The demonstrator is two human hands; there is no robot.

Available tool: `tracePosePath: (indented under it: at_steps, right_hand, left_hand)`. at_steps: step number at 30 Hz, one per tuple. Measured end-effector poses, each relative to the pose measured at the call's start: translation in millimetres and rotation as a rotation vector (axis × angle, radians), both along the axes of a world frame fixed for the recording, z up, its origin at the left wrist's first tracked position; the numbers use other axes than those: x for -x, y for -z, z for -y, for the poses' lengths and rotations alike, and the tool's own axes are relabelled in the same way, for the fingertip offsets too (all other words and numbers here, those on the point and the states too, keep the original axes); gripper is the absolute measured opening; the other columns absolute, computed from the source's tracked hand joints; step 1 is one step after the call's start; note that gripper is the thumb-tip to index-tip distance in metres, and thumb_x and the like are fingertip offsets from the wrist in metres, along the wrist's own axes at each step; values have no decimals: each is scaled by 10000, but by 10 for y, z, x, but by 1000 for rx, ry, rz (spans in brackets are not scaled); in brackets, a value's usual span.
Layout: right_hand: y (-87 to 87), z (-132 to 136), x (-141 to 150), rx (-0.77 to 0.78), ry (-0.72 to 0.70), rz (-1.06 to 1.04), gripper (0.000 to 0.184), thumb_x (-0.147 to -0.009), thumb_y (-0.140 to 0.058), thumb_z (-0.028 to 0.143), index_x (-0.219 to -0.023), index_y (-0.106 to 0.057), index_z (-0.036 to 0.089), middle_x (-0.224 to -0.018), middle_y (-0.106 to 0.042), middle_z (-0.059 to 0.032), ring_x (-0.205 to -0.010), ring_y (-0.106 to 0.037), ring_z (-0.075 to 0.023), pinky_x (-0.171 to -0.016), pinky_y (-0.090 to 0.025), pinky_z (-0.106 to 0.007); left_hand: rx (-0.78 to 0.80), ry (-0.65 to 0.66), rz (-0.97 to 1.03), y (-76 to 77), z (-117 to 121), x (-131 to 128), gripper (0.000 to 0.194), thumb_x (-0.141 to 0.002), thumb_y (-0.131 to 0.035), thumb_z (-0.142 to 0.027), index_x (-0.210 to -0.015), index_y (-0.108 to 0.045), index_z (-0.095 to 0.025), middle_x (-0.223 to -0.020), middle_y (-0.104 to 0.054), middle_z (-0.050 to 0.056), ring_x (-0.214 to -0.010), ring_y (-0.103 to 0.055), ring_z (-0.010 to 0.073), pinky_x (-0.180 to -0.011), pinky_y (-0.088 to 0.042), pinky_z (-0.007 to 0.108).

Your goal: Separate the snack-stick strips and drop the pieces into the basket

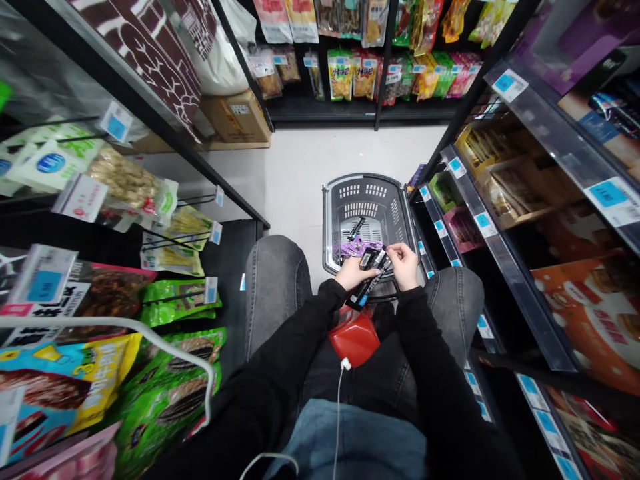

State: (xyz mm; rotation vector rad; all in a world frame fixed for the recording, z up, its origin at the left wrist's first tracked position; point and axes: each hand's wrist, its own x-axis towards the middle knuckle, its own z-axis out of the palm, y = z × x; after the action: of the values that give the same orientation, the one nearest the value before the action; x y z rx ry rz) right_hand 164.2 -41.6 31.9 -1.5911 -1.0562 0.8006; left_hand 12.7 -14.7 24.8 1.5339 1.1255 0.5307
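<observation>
My left hand (353,272) is closed around several slim black snack packets (364,283) with small blue marks. Thumb and fingertips of my right hand (404,265) pinch the upper end of one of these packets. Both hands are over the near rim of a dark grey shopping basket (327,213) on the floor. Inside the basket lie purple packets (353,247) and one more slim black packet (357,229), partly hidden by my hands. Below my hands, a glossy red item (355,337) with a white cable plugged in rests between my legs.
Shelving with bagged snacks (125,177) stands close on my left. Tiered shelves with price-tag rails (483,220) run close on the right. A rack of hanging snack bags (353,73) closes off the far end, beside a cardboard box (237,119). Pale floor (295,173) surrounds the basket.
</observation>
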Motion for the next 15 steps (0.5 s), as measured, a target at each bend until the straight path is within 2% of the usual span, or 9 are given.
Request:
tracePosePath:
  at_steps: [2,4,9,12,15]
  right_hand:
    - [11,-8,-24,22,1,-13,219,-720,-517,388,-749,-545,173,-673,-579,-16,-630,-546,-142,-580,-469,-263]
    - [45,-16,-23,31,-22,-40,224,-709,-529,384,-794,-536,176,-703,-580,-14,-622,-543,-131,-566,-470,-251]
    - [204,-8,149,109,-114,-83,353,-683,-551,330,-996,-463,193,-747,-562,14,-566,-535,-95,-533,-479,-228]
    - [275,11,280,136,-201,29,323,-683,-545,264,-992,-484,195,-827,-589,-8,-580,-551,-90,-589,-490,-247]
    - [305,24,342,145,-265,103,356,-662,-555,202,-1012,-494,203,-937,-597,-31,-581,-564,-81,-648,-492,-266]
  left_hand:
    - [-10,21,15,10,4,-7,289,-602,-657,-388,-735,-664,-131,-671,-651,24,-666,-587,183,-650,-449,276]
    - [-19,-14,17,38,6,-12,275,-622,-640,-385,-730,-662,-134,-656,-647,25,-668,-589,187,-650,-449,278]
    - [10,-250,-4,119,-43,7,281,-609,-656,-384,-738,-662,-134,-691,-665,58,-712,-609,221,-687,-453,307]
    - [34,-399,-56,125,-87,40,292,-599,-672,-375,-762,-670,-133,-734,-677,94,-757,-618,251,-718,-451,335]
    - [40,-470,-66,128,-108,59,301,-597,-679,-361,-788,-673,-128,-768,-681,109,-794,-620,264,-739,-447,345]
